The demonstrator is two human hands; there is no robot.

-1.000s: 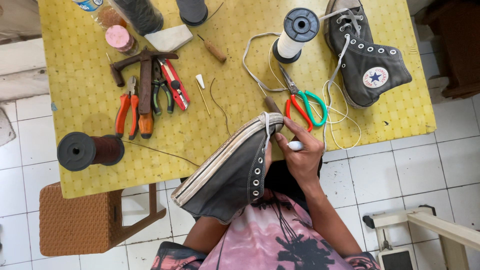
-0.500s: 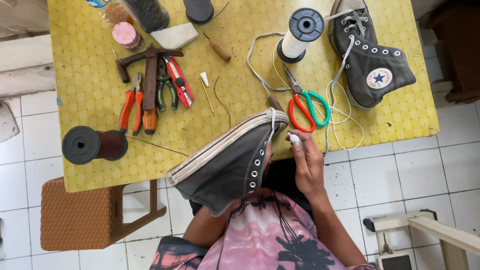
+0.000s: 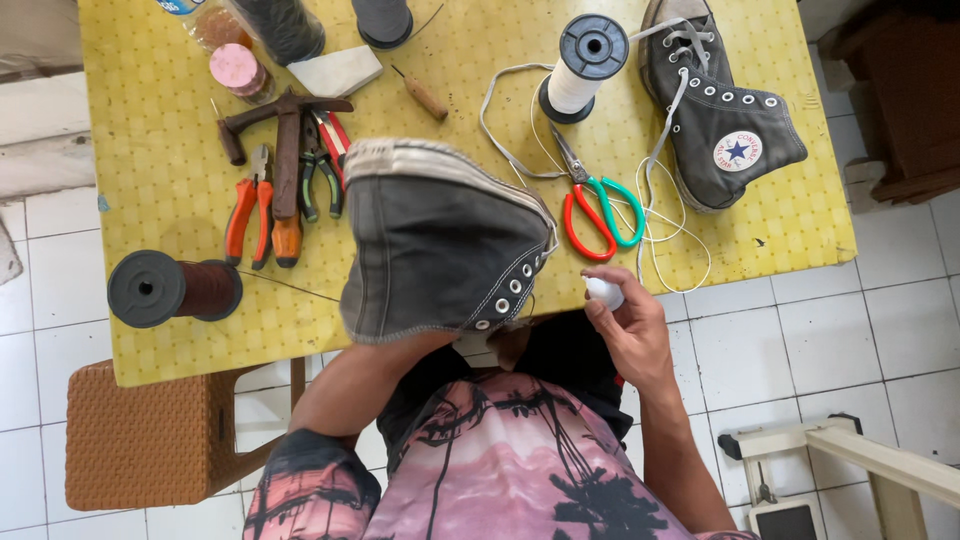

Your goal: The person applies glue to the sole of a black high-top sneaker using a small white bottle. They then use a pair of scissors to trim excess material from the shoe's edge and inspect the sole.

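At the far left of the yellow table [image 3: 150, 150], a spool of dark brown thread [image 3: 172, 289] lies on its side near the near edge, with a thin strand running right from it. Just beyond it, orange-handled pliers [image 3: 250, 215] and a hammer [image 3: 285, 150] lie in a cluster with other small pliers, and a pink-lidded jar [image 3: 237, 66] stands at the far edge.

Your left arm runs up into the dark grey high-top sneaker [image 3: 440, 250] at the middle; the left hand is hidden inside the shoe, so you cannot tell how it grips. The sneaker is lifted over the table's near edge, its sole turned to the far side and its eyelet row facing right.

Just right of the eyelets, your right hand [image 3: 632, 335] has its fingers closed around a small white object [image 3: 604, 293], close beside the shoe, not clearly touching it.

Farther right on the table lie scissors [image 3: 598, 205] with one red and one green handle, a white thread spool [image 3: 582, 65] standing upright beyond them, and loose white cord around both. At the far right corner the second dark sneaker [image 3: 725, 120] lies on its side, laces trailing.
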